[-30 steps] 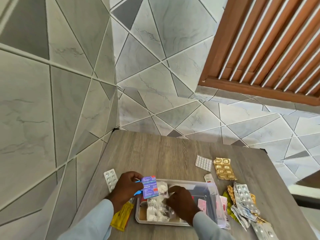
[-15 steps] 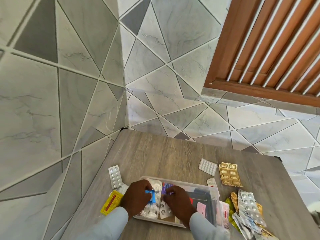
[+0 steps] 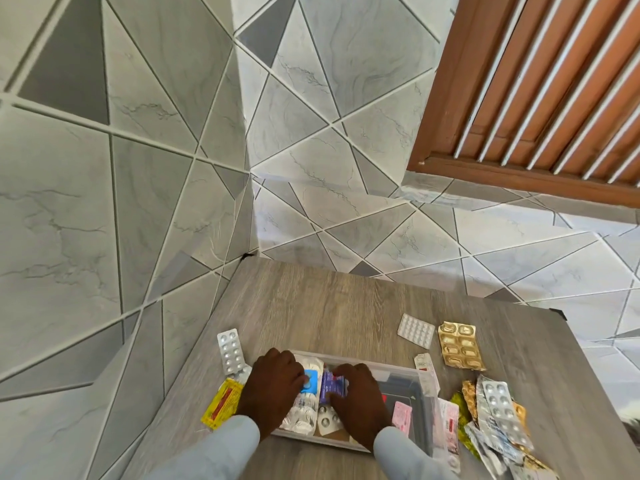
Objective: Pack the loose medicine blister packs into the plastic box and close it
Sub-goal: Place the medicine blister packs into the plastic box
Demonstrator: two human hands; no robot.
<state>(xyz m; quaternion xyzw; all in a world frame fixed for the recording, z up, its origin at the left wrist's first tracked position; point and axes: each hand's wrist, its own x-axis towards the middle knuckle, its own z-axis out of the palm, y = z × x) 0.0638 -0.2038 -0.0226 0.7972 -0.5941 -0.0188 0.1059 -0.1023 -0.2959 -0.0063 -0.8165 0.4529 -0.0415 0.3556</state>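
Note:
The clear plastic box lies open on the table's near edge, with silver blister packs and a pink pack inside. My left hand reaches into its left end, fingertips closed on a small blue blister pack. Beside it, my right hand is down in the box with its fingers on a purple pack. Both hands hide part of the contents. I cannot see a lid.
Loose packs lie on the wooden table: a silver blister and yellow-red sachet left of the box, a white blister and gold blister behind it, a pile at right. Tiled walls close in behind and to the left.
My left hand came down from holding the purple pack above the box. The purple pack now sits under my right fingers, and both hands are low inside the box.

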